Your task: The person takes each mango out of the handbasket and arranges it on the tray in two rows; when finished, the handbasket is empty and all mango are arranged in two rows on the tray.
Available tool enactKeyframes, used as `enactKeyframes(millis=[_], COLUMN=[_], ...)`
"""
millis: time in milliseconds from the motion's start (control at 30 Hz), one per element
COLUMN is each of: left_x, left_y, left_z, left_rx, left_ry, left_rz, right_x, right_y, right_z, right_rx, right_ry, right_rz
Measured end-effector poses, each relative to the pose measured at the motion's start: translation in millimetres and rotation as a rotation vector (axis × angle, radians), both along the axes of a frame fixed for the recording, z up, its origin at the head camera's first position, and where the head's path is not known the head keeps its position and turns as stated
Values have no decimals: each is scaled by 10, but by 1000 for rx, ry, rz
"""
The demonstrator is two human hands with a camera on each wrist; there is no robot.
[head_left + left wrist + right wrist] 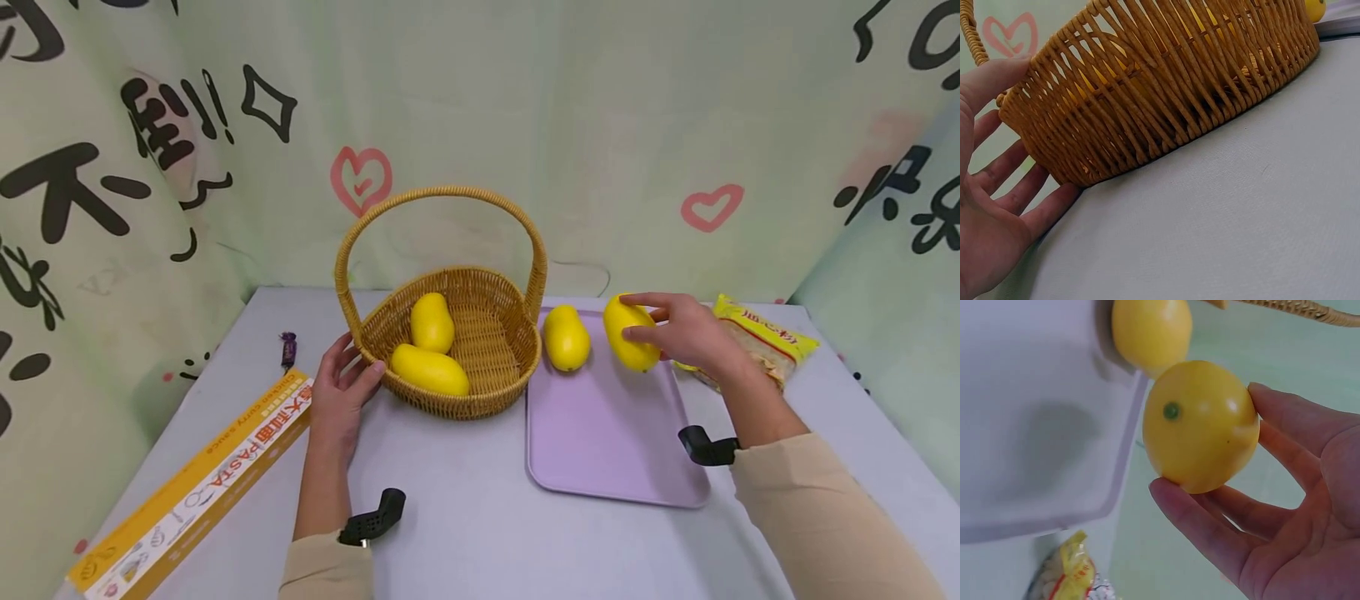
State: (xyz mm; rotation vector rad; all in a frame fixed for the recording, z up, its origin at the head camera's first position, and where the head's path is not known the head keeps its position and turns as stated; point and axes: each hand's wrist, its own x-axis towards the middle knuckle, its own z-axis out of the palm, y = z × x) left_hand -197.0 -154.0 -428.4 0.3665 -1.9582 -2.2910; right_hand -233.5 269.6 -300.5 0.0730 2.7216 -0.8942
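A yellow mango is pinched between the thumb and fingers of my right hand, over the back of a lilac tray. Its green stem spot faces the right wrist camera. Another mango lies on the tray just left of it. Two more, one upright-looking mango and one lying mango, are inside a wicker basket with a tall handle. My left hand rests against the basket's left side, thumb at the rim and fairly straight, spread fingers along the outer wall.
A long pasta box lies slanted on the left of the table, with a small purple wrapped candy beyond its far end. Behind my right wrist is a yellow-and-clear food packet. A printed curtain closes off the back and sides.
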Motion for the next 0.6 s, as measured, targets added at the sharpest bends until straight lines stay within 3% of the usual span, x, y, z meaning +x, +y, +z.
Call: enactKeyframes(millis=[300, 600], left_x=[11, 13], left_y=[-5, 0], left_z=[-10, -5], left_rx=[-15, -25], left_ry=[0, -3], left_rz=[3, 0], right_x=[-124, -191], right_y=[40, 46], right_z=[-231, -367], right_rx=[77, 78], right_ry=[-4, -33], right_rz=[-16, -55])
